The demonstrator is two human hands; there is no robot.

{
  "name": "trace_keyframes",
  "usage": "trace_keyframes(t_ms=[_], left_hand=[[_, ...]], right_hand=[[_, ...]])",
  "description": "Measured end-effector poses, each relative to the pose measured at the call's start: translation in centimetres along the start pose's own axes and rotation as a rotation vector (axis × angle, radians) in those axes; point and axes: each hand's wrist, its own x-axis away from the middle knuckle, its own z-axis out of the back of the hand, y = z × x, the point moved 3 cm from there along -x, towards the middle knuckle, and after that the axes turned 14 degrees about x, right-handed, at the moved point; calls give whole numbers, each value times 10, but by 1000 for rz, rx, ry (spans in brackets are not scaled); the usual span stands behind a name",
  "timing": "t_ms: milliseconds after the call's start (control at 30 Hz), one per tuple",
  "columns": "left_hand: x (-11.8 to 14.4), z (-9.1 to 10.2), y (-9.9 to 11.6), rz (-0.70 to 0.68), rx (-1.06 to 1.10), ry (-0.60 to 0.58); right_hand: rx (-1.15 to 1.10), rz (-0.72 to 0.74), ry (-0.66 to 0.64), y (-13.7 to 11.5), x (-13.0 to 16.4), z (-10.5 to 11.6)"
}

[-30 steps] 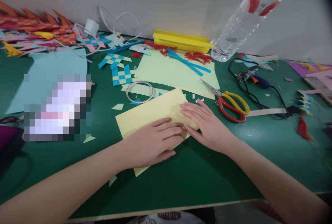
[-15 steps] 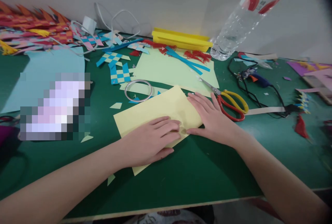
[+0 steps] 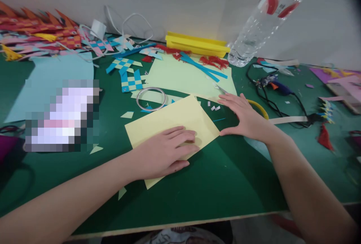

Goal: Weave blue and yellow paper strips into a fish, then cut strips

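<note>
- My left hand (image 3: 163, 153) lies flat, open, pinning the yellow paper (image 3: 175, 119) near the tabletop's (image 3: 225, 183) front edge;
- right hand (image 3: 245, 118) open, covering the scissors (image 3: 261, 108);
- paper looks light, floppy; grip its edges.

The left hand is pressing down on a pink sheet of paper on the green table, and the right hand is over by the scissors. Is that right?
Nearly. The paper under the left hand is pale yellow, not pink, as the head view shows. The rest holds: it lies on the green table, and the right hand is over the scissors.
</note>
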Motion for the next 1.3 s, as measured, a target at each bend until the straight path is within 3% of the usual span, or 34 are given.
trace_keyframes(t_ms=[167, 400, 767, 967, 1300], left_hand=[[1, 0, -4, 45, 52, 78], [-3, 2, -4, 39, 89, 38], [-2, -1, -4, 50, 79, 106], [-3, 0, -4, 28, 94, 73], [-3, 2, -3, 31, 99, 39]], right_hand=[[-55, 48, 92, -18, -1, 7], [96, 192, 70, -71, -3, -7], [27, 172, 34, -99, -2, -9], [-99, 129, -50, -96, -4, -12], [-174, 41, -35, -64, -4, -10]])
